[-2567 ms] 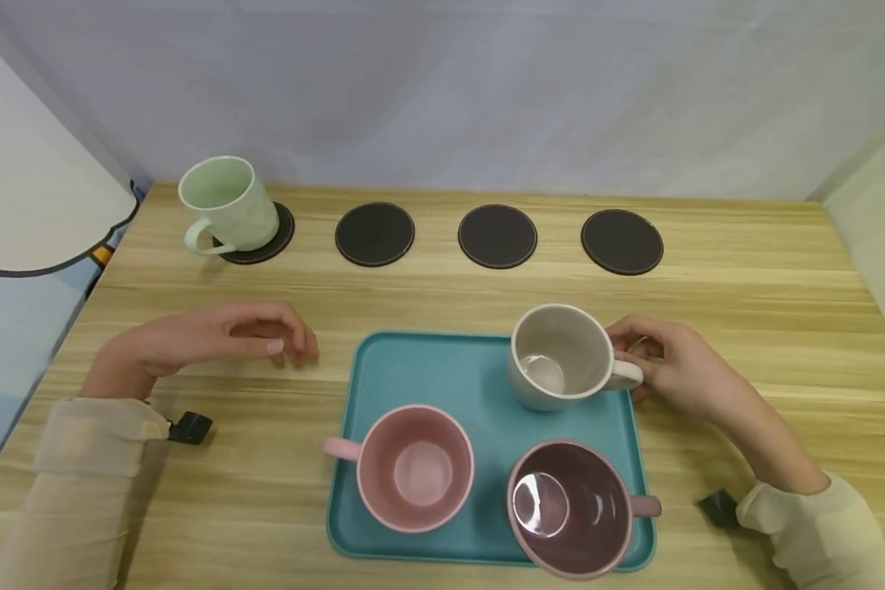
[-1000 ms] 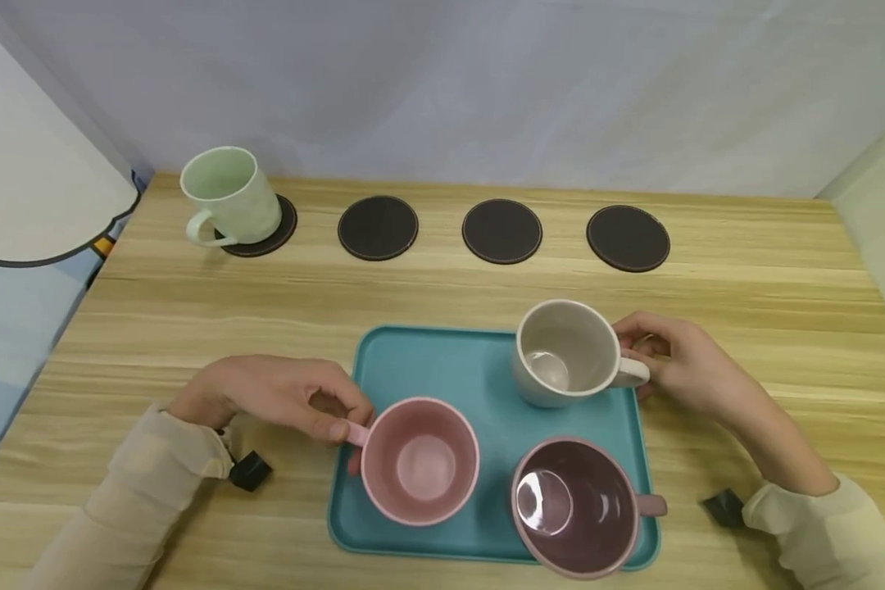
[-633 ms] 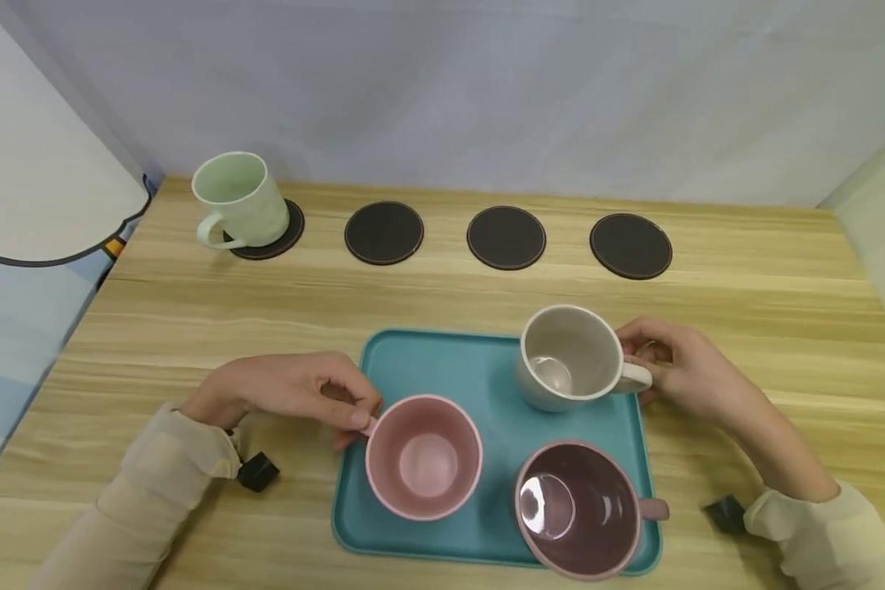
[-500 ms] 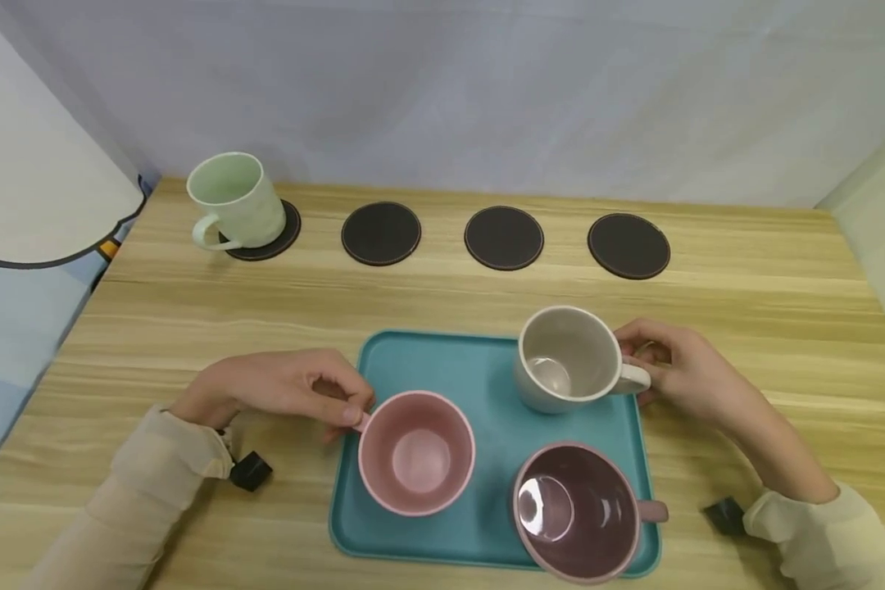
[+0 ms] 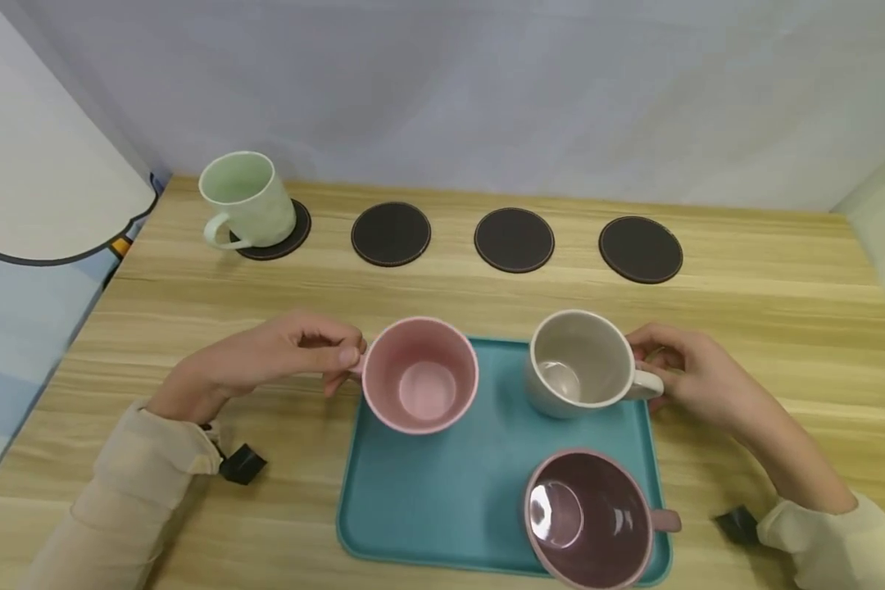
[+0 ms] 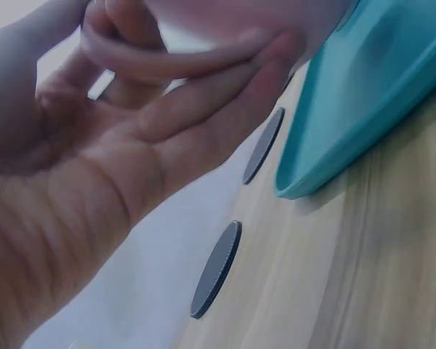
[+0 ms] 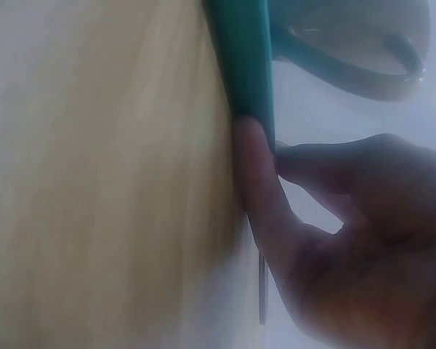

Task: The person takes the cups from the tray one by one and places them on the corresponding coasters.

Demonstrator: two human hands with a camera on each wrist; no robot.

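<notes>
Fingers curling, a person's left hand (image 5: 276, 354) is pinching the handle of a pink mug (image 5: 422, 381), which is hanging over the 10 o'clock corner of a teal tray (image 5: 442, 512), mouth facing up. The mug's handle is pointing toward 9 o'clock. At the tray's 2 o'clock edge, the right hand (image 5: 696, 377) appears to be pinching the rim between thumb and finger, though its wrist view is coming through blurred. A white mug (image 5: 583, 360) is standing on the tray at 1 o'clock, its handle pointing to 3 beside that hand. A plum mug (image 5: 593, 520) is sitting at 4 o'clock, its handle also pointing to 3. Beyond the tray on the wooden table (image 5: 767, 279), a green mug (image 5: 258, 209) is resting on a dark coaster (image 5: 300, 232) at 10 o'clock, while three more coasters (image 5: 391, 233) are lying at 11, 12 and 1 o'clock.
</notes>
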